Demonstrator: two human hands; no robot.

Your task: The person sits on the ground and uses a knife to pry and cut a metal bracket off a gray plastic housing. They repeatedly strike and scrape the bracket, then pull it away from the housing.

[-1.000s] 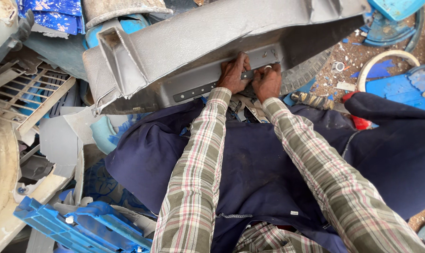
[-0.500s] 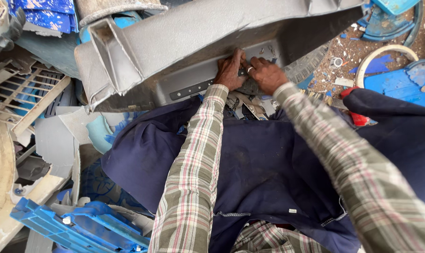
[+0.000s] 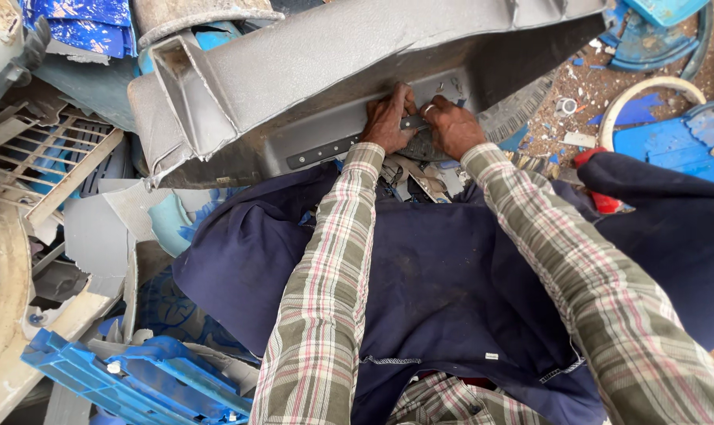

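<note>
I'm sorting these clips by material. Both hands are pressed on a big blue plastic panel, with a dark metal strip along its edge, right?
Not quite: the panel is grey, not blue, as the head view shows. Both the left hand and the right hand do press on it, by the dark metal strip along its edge.

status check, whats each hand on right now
Left hand and right hand both pressed on the dark metal strip along the grey plastic housing. Housing rests against dark blue cloth. Plastic scrap alongside.
</note>
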